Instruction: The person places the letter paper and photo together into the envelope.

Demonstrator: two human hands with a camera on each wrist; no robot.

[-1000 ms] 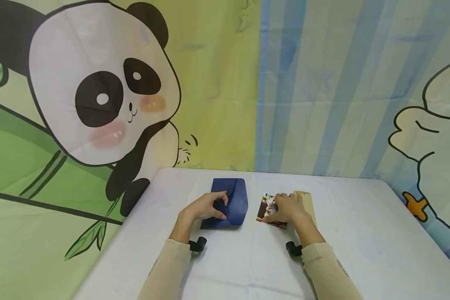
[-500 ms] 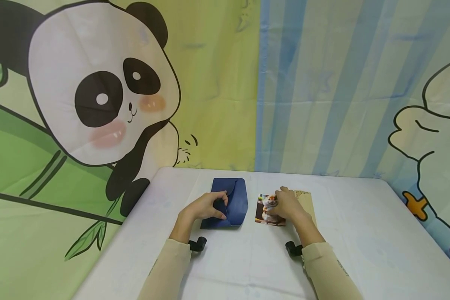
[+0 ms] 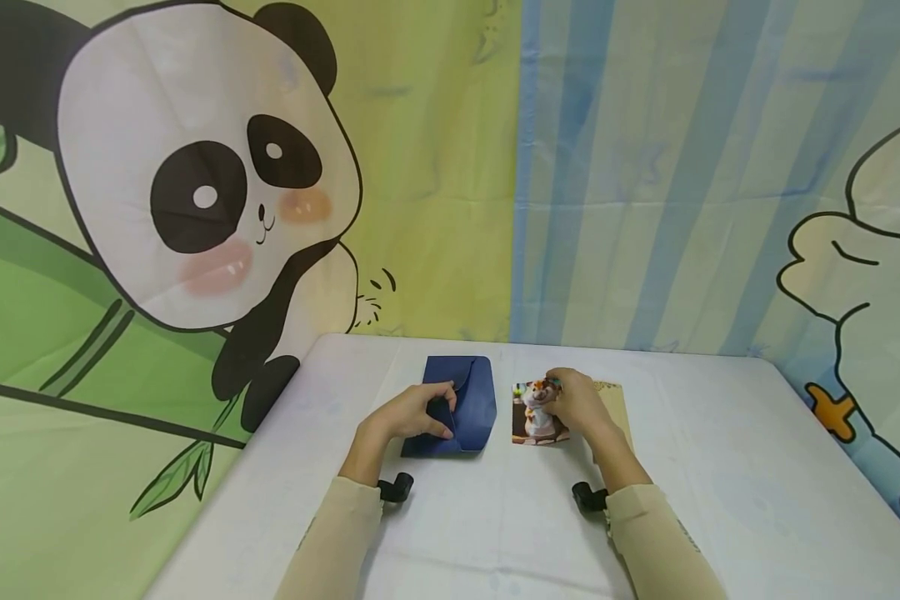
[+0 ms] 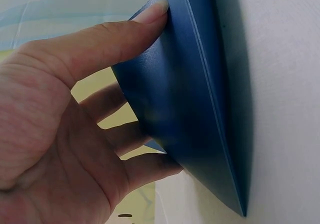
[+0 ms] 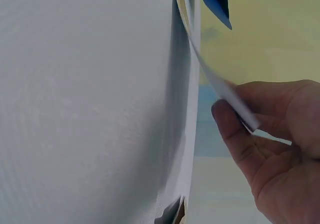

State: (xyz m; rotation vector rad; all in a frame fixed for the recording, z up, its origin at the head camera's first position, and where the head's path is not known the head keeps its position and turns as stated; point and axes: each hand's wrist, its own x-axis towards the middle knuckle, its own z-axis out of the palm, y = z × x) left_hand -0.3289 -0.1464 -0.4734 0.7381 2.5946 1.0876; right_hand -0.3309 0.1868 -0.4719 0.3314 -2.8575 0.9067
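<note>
With the thumb across its face and the other fingers behind its edge, my left hand (image 3: 405, 412) grips a navy blue envelope (image 3: 477, 408). In the left wrist view the envelope (image 4: 172, 91) stands tilted off the white surface. A photo card (image 3: 537, 421) with a hamster-like animal printed on it is pinched at its right side by my right hand (image 3: 581, 406). Seen nearly edge-on in the right wrist view, the card (image 5: 212, 76) bends, its far end close to the table. Beneath and beyond my right hand lies a beige card (image 3: 615, 408) with an ornate printed corner, partly hidden.
Everything rests on a white-covered table (image 3: 495, 525). A printed cloth backdrop (image 3: 435, 167) with a large cartoon panda rises behind the table's far edge. Black wrist mounts (image 3: 396, 489) sit at both sleeves, just over the table.
My right hand has shifted slightly away from me, and the photo card has turned straighter, showing more of its picture. My left hand and the envelope have stayed in place.
</note>
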